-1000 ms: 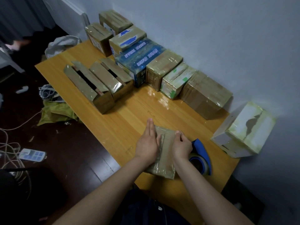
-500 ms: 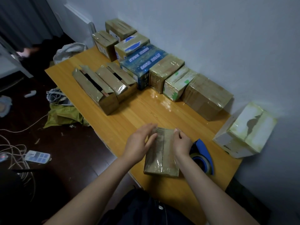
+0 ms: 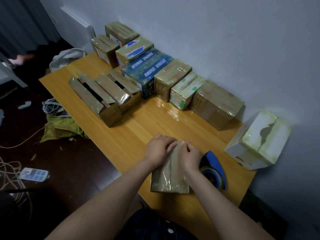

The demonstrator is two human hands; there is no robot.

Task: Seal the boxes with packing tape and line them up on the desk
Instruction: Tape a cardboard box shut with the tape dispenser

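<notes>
Two risks. The near box [image 3: 168,175] lies at the front edge of the desk [image 3: 138,129]. Your left hand [image 3: 158,148] and right hand [image 3: 190,155] both curl over its far end, so a pull toward you could drag it off. Uneven pressure could crease the seam.

Count: eleven boxes. Eight wall boxes [image 3: 171,77], the white box [image 3: 259,141] among them tilted; two open-flapped boxes [image 3: 97,99]; one under your hands. One tape dispenser [image 3: 214,163], just to its right.

Dim, bluish light, we see glare on the desk [image 3: 166,108] near centre, deep shadow over the floor [image 3: 72,161] at left, wide-angle bending at our frame edges, soft detail throughout.
</notes>
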